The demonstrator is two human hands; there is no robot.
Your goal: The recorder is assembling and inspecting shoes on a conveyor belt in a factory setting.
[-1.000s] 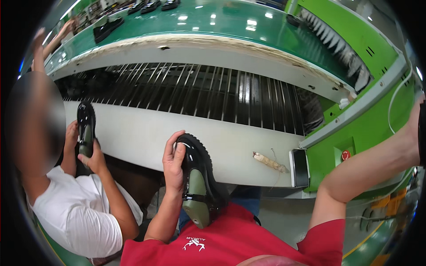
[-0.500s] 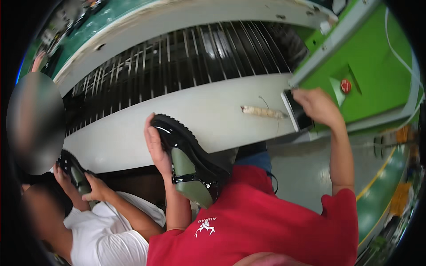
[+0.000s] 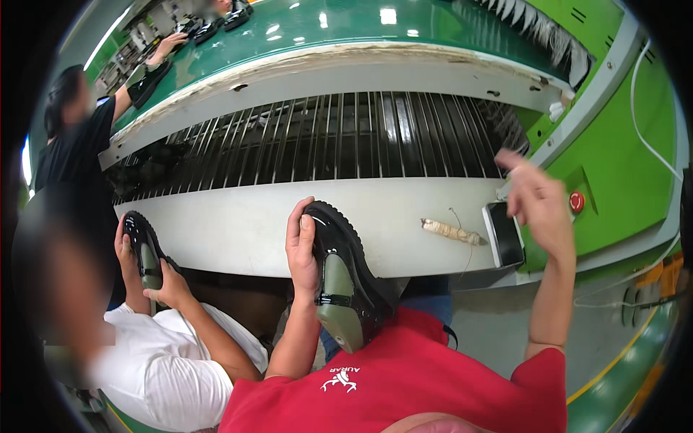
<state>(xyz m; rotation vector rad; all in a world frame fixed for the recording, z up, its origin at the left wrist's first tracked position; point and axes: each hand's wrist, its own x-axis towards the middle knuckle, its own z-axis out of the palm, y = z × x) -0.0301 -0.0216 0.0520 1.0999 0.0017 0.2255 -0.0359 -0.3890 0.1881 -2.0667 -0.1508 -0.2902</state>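
Strap shoe (image 3: 369, 297), glossy black on an olive-green last (image 3: 341, 326), toe-up at the near edge of the white ledge (image 3: 238, 249). Left hand (image 3: 303, 252) clamped round its toe. Judged stiff, moderately heavy, slick; hold by last or treaded sole. Right hand (image 3: 541, 206) empty, fingers apart, by the ledge's right end; phone (image 3: 507, 234) contact unclear. Metal rods (image 3: 361, 137) beyond ledge.

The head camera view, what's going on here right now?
The wearer's left hand holds a glossy black shoe with a green form inside, toe up. Their right hand, blurred and apparently holding nothing, is by a black-faced device at the white ledge's right end. A wrapped stick lies on the ledge. At left, a person in white grips a similar shoe with both hands.
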